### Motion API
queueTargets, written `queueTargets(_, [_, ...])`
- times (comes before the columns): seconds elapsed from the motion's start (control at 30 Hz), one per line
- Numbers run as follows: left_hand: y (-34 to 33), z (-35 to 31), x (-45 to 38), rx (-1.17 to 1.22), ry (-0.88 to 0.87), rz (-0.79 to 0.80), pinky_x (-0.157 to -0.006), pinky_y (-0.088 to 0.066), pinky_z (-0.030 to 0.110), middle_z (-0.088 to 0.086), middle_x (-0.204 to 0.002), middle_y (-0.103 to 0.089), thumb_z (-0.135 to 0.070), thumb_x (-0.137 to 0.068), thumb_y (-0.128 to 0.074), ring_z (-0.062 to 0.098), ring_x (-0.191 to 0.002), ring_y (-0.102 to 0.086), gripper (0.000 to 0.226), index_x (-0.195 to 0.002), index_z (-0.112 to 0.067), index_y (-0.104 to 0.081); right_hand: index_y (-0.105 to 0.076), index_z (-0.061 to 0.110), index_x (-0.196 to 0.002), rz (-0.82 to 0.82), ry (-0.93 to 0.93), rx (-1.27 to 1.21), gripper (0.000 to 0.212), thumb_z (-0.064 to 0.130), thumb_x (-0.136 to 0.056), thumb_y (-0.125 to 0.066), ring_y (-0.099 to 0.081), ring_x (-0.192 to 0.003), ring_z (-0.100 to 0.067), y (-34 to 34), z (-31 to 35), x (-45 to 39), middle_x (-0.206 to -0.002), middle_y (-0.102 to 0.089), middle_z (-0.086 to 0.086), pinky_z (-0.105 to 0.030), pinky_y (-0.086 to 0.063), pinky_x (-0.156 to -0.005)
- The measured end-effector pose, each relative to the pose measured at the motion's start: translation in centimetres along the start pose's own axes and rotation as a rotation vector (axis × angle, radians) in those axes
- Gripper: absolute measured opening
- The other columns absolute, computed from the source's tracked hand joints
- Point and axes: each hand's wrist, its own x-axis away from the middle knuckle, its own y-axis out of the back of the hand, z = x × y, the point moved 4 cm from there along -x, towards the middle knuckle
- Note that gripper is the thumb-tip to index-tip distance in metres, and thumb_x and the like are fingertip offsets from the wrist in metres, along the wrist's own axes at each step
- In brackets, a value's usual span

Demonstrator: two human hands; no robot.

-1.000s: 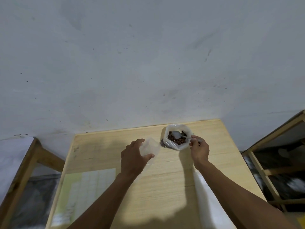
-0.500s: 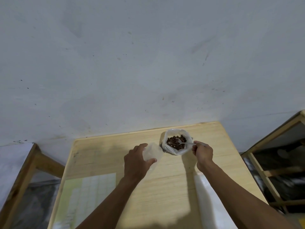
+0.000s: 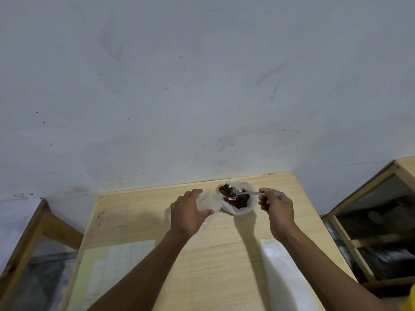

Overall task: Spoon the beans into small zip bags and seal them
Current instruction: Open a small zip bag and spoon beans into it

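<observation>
A white plastic bag of dark beans stands open at the far edge of the wooden table. My right hand grips the handle of a metal spoon, whose bowl carries a heap of beans above the bag's left rim. My left hand holds a small clear zip bag with its mouth open, just left of the spoon's bowl.
A flat pile of clear zip bags lies at the near right of the table. A pale green sheet lies near left. Wooden frames flank the table on both sides. A grey wall rises right behind.
The spoon has come up out of the beans with a load and moved left toward the zip bag. My left hand has kept the bag beside the bean bag.
</observation>
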Motion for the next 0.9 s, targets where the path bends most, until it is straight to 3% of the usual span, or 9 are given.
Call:
queueTargets(0.17, [0.2, -0.6, -0.1, -0.036, -0.037, -0.013, -0.102, -0.040, 0.038, -0.015, -0.123, -0.061, -0.051, -0.072, -0.078, 0.014, -0.114, -0.057, 0.066, -0.130, -0.033, -0.053, -0.071, 0.009, -0.091, 0.109, 0.101, 0.080, 0.020, 0.007, -0.098, -0.052, -0.056, -0.066, -0.017, -1.1, 0.8, 1.6, -0.073, -0.062, -0.007, -0.026, -0.049, -0.064])
queueTargets(0.37, [0.9, -0.8, -0.2, -0.077, -0.040, 0.012, -0.102, -0.036, 0.035, -0.014, -0.127, -0.059, -0.052, -0.075, -0.075, 0.015, -0.119, -0.054, 0.065, -0.132, -0.033, -0.050, -0.073, 0.013, -0.095, 0.201, 0.175, 0.079, 0.020, 0.008, -0.099, -0.054, -0.058, -0.074, -0.020, -2.1, 1.0, 2.1, -0.080, -0.064, -0.011, -0.035, -0.054, -0.079])
queueTargets(0.57, [1.3, -1.3, -0.3, -0.047, -0.021, 0.002, -0.102, -0.036, 0.036, -0.014, -0.126, -0.059, -0.052, -0.074, -0.076, 0.016, -0.118, -0.055, 0.065, -0.131, -0.033, -0.050, -0.074, 0.012, -0.098, 0.257, 0.227, 0.087, 0.018, 0.010, -0.098, -0.056, -0.058, -0.072, -0.018, -3.1, 1.6, 2.7, -0.077, -0.064, -0.010, -0.034, -0.054, -0.080])
queueTargets(0.73, [1.0, -0.7, 0.1, 0.044, 0.019, 0.004, -0.084, -0.056, 0.048, -0.013, -0.122, -0.061, -0.049, -0.071, -0.080, 0.023, -0.090, -0.068, 0.065, -0.128, -0.035, -0.051, -0.072, 0.013, -0.095, 0.171, 0.200, -0.010, 0.018, 0.012, -0.099, -0.054, -0.058, -0.068, -0.014, -2.2, 1.9, 2.6, -0.075, -0.064, -0.007, -0.025, -0.053, -0.071])
queueTargets(0.9, [0.8, 0.5, 1.0, 0.057, 0.048, -0.010, -0.084, -0.056, 0.049, -0.013, -0.119, -0.062, -0.051, -0.071, -0.079, 0.023, -0.089, -0.069, 0.062, -0.124, -0.036, -0.052, -0.067, 0.006, -0.094, -0.025, 0.029, -0.183, 0.022, 0.016, -0.102, -0.049, -0.052, -0.064, -0.016, 0.8, -0.2, 1.6, -0.072, -0.056, -0.006, -0.027, -0.047, -0.067])
